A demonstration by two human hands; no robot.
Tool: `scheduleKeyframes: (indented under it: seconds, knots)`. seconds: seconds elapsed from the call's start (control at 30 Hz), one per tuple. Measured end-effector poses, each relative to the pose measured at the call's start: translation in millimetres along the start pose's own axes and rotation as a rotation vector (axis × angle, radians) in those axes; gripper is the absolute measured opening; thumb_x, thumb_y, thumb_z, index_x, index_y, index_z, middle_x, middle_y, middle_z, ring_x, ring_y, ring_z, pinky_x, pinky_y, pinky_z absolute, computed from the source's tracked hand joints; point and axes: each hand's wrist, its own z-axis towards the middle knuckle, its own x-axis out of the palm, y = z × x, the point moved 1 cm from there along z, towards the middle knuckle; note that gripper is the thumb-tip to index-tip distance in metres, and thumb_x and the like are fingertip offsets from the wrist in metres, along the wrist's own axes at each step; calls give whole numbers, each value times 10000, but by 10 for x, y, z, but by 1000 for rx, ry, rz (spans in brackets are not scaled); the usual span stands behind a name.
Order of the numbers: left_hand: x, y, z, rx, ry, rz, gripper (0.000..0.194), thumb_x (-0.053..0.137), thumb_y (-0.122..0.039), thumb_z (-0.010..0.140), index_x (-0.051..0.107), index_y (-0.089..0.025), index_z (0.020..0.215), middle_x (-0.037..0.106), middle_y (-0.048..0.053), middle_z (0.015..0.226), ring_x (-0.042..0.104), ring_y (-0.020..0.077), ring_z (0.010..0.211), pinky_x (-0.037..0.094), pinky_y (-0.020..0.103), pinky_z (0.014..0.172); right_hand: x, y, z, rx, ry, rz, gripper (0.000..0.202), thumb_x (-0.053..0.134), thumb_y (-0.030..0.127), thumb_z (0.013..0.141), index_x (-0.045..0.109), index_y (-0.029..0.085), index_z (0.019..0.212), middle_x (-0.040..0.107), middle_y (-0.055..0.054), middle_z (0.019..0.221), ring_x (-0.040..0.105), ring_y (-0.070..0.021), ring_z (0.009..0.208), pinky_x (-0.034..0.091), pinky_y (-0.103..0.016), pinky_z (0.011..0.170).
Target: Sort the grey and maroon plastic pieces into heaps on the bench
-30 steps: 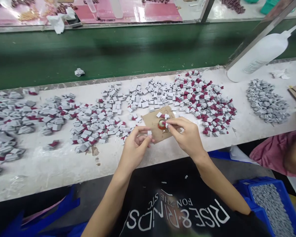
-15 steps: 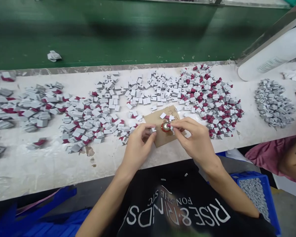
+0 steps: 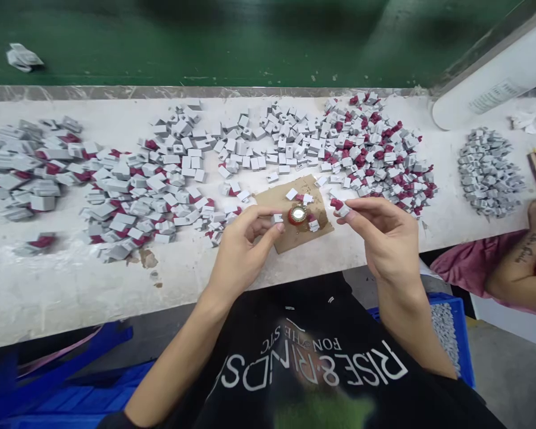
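Observation:
Between thumb and fingers, my left hand (image 3: 241,247) pinches a small light-grey plastic block (image 3: 277,218) at the left edge of a brown cardboard piece (image 3: 290,239). My right hand (image 3: 388,238) is closed on a small grey-and-maroon plastic piece (image 3: 339,207), held up just right of the cardboard. A round red container with a shiny metallic rim (image 3: 297,214) stands on the cardboard between my hands. Beside it lie a grey-and-maroon piece (image 3: 299,196) and another small grey piece (image 3: 313,224).
Heaps of grey and maroon pieces (image 3: 125,202) spread along the white table, with a denser pile (image 3: 384,155) at right. Farther right are a grey pile (image 3: 489,173), a white cylinder (image 3: 495,77) and a co-worker's arm (image 3: 518,262). A blue crate (image 3: 467,345) stands below.
My right hand has moved from the round container out to the right, carrying the grey-and-maroon piece. My left hand stays by the cardboard, still pinching the grey block. The view has shifted slightly.

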Motion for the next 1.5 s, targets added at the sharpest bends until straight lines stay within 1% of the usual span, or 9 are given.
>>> scheduleKeyframes:
  seconds: [0.13,0.23,0.43,0.6,0.87,1.07,1.27,1.4,1.5]
  knots:
    - [75,-116,55,0,59,-207,265,907,-371,986,806,-212,1172,862,58,945,846,234,893,702,363,858,27,-45,-72,20,-5,102,149,982,350,921,894,286,1023,891,-20,1008,861,-231,931,735,-374,860]
    - [122,-218,97,-5,67,-229,294,940,-379,969,809,-198,1159,877,79,995,853,236,903,722,376,896,78,-38,-94,30,50,148,123,965,352,946,894,297,1030,887,-12,1015,862,-224,935,735,-370,870]
    - [225,-344,140,0,140,-296,212,905,-343,1006,818,-209,1146,888,70,1030,869,238,968,722,387,981,161,23,-86,30,115,221,93,914,305,996,907,332,1085,886,-5,1074,860,-219,999,725,-356,898]
    - [280,-343,168,-2,151,-352,196,920,-321,997,823,-213,1129,888,58,1018,871,231,960,724,372,971,172,32,-66,52,122,218,81,914,317,988,914,321,1068,884,-15,1057,853,-230,988,723,-369,880]
    - [294,-327,157,-6,141,-332,236,943,-355,974,823,-220,1125,880,52,998,868,239,968,718,375,966,173,42,-58,31,131,207,97,914,289,983,935,336,1066,884,-18,1041,843,-231,993,717,-390,915]
    - [327,-302,125,7,152,-307,227,932,-356,983,828,-218,1130,891,67,1047,875,255,998,731,399,976,159,53,-44,79,179,217,84,942,311,960,945,340,1039,891,-16,1013,846,-224,966,716,-377,894]
    - [282,-260,91,-9,218,-277,256,934,-370,978,820,-197,1128,894,85,1061,888,286,1013,752,433,977,96,31,-8,103,307,185,94,954,303,955,950,316,1048,895,-42,1029,841,-226,983,686,-367,882]
    - [198,-243,57,15,218,-258,249,924,-358,989,807,-200,1141,883,76,1038,884,264,979,750,397,938,136,35,-17,124,360,203,91,938,292,965,935,298,1055,891,-37,1046,837,-218,991,681,-366,908]
    - [108,-243,27,45,198,-216,203,893,-342,1015,790,-219,1139,868,71,1061,866,241,1002,725,349,913,194,85,25,115,445,157,100,895,319,997,915,297,1092,890,-36,1096,832,-233,1041,677,-390,935]
